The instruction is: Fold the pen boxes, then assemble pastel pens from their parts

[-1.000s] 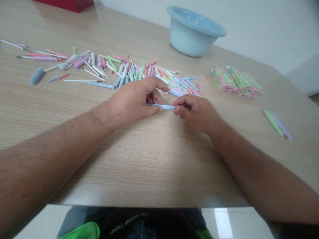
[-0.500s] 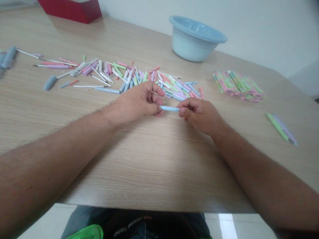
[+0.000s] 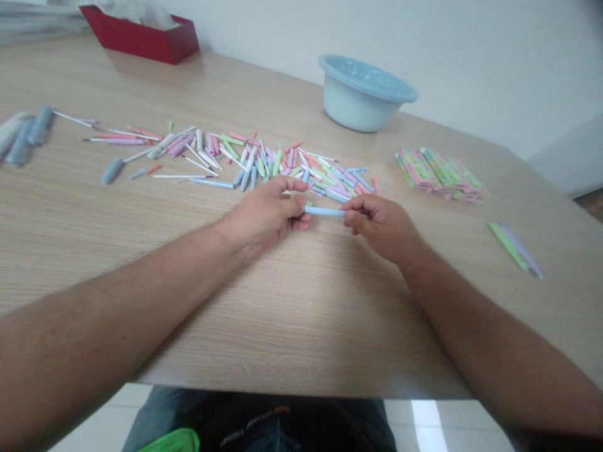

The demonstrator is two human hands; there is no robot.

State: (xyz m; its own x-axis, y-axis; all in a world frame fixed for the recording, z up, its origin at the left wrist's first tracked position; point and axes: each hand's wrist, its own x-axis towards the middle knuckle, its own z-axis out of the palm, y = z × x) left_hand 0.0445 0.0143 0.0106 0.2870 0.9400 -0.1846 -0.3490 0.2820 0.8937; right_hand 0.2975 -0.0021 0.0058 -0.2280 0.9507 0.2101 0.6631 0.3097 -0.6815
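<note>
Between my two hands, above the near part of the table, a light blue pen barrel [image 3: 325, 211] lies level. Its left end is pinched by my left hand [image 3: 276, 213], thumb on top and the other fingers loosely curled. Thumb and fingertips of my right hand [image 3: 379, 225] close on its right end, and a short bit shows past them. Just behind my hands spreads a heap of pastel pen parts [image 3: 277, 160], with caps, barrels and thin white refills mixed. One blue barrel [image 3: 211, 183] lies left of the heap.
A light blue basin [image 3: 360, 103] stands by the wall, and a red box [image 3: 146, 39] sits back left. Stacked pink and green packets [image 3: 438, 172] are on the right, with two pens [image 3: 516, 250] nearer. Grey-blue grips [image 3: 40, 129] lie far left.
The camera view has tilted up and shifted slightly. My hands keep hold of the blue barrel, and a little more of it shows between them.
</note>
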